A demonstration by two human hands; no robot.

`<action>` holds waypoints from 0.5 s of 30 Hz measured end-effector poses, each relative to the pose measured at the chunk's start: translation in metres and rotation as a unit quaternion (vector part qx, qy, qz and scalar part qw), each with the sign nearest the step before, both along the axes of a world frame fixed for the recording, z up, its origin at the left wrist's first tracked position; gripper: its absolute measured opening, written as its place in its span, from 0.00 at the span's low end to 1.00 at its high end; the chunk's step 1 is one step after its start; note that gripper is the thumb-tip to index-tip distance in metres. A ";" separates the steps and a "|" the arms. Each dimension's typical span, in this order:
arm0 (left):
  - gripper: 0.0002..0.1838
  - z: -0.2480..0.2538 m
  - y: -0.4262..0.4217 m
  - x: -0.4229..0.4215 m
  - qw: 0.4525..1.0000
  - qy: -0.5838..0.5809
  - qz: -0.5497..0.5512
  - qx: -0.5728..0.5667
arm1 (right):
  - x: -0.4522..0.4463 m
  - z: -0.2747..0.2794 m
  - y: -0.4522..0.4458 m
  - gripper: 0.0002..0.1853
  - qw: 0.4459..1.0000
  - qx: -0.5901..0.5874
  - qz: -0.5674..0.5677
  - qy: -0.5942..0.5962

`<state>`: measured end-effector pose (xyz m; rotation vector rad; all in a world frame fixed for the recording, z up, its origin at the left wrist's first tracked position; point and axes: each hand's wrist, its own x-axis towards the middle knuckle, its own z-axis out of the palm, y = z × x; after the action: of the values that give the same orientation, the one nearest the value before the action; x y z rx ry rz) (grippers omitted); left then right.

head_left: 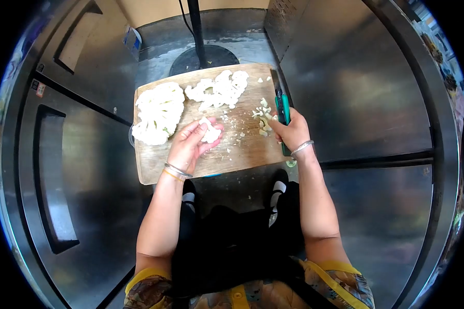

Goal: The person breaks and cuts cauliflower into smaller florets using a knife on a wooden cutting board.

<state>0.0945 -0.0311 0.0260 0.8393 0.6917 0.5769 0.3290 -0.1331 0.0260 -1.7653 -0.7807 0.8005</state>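
Between the thumb and fingers of my left hand (186, 144) is a small white cauliflower floret (210, 133), held just over the wooden cutting board (191, 167). My right hand (295, 131), at the board's right edge, is closed round a long green-and-black tool (285, 105). It points away from me; its exact kind is unclear. A large piece of cauliflower (160, 112) lies on the left of the board. Several cut florets (224, 88) are spread at the back. Pale stem trimmings (263, 116) lie beside my right hand, with white crumbs across the middle.
Behind the board stands a black pole on a round base (203, 57). Steel cabinets with dark handles (56, 175) close in on the left, and more steel doors (355, 92) on the right. My shoes (278, 188) are on the floor below the board's near edge.
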 end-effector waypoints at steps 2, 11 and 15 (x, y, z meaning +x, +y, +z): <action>0.18 -0.006 0.007 -0.003 0.999 -0.028 0.010 -0.031 | 0.001 -0.010 0.005 0.10 0.995 -0.069 0.030 -0.071; 0.14 -0.036 0.037 0.019 0.971 0.090 0.125 0.181 | 0.000 -0.018 0.012 0.09 0.996 -0.037 0.021 -0.073; 0.10 -0.036 0.065 0.049 0.829 0.315 0.158 0.434 | 0.001 -0.013 0.011 0.07 0.998 0.007 0.001 -0.056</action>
<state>0.1439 0.0343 -0.0103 1.8419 1.2140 0.9529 0.3296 -0.1218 0.0133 -1.8094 -0.8604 0.7015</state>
